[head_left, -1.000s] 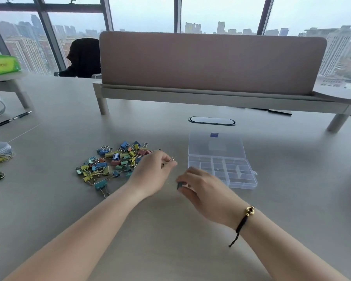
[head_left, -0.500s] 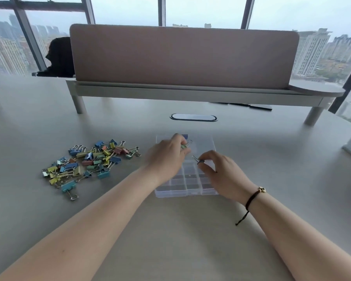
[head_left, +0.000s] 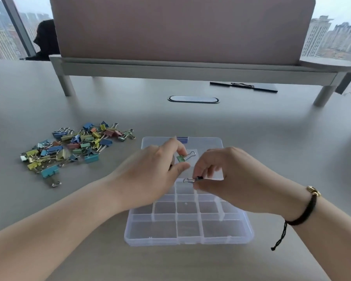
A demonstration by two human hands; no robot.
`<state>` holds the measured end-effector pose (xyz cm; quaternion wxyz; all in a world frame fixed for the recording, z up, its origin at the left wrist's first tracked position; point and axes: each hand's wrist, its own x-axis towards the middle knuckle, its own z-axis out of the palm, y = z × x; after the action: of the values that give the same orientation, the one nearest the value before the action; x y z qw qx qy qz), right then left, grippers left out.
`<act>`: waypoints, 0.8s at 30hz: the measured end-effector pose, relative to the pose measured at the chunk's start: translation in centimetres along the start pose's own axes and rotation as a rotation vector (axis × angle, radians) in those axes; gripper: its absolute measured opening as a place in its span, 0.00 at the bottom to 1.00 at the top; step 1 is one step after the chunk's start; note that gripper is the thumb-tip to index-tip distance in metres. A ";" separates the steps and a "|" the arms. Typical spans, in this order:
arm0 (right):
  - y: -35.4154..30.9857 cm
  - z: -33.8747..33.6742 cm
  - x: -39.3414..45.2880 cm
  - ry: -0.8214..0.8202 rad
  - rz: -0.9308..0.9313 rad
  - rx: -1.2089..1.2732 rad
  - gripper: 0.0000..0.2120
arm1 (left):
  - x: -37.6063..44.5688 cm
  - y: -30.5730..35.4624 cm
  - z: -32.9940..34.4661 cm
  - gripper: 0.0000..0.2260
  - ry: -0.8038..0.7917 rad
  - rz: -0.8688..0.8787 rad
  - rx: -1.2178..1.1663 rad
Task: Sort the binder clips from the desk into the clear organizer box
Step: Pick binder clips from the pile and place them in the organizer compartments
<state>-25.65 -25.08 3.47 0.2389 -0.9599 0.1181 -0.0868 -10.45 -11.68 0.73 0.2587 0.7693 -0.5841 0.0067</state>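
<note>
Right now the left hand (head_left: 150, 177) pinches a green clip (head_left: 181, 158) and the right hand (head_left: 229, 177) pinches a dark clip (head_left: 198, 178), both held just above the box (head_left: 188, 230). Judged by looks, these are light, stiff and springy; the painted body gives a surer hold than the slippery wire loops. Left of the box, the pile of clips (head_left: 73, 147) waits on the surface (head_left: 89, 250)

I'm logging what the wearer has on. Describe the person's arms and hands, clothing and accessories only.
Both forearms are bare, with no sleeves in view. The left hand carries no ring, watch or band that shows. The right hand has a thin black cord bracelet at the wrist, with a small gold bead and a knotted tail hanging down.
</note>
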 end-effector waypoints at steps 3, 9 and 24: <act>-0.2 0.6 0.2 0.028 -0.033 0.086 0.02 | 0.1 -0.5 -0.1 0.10 0.013 0.014 -0.063; 0.3 1.6 0.5 0.094 -0.013 0.168 0.06 | -0.1 -0.9 0.2 0.11 0.020 0.053 -0.124; -0.8 2.6 1.5 0.088 0.249 0.207 0.07 | 0.0 -0.6 0.6 0.10 0.036 0.056 -0.181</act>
<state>-23.47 -23.69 1.72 0.3398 -0.9035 0.2369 -0.1099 -10.04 -11.77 0.00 0.3373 0.7260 -0.5988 -0.0249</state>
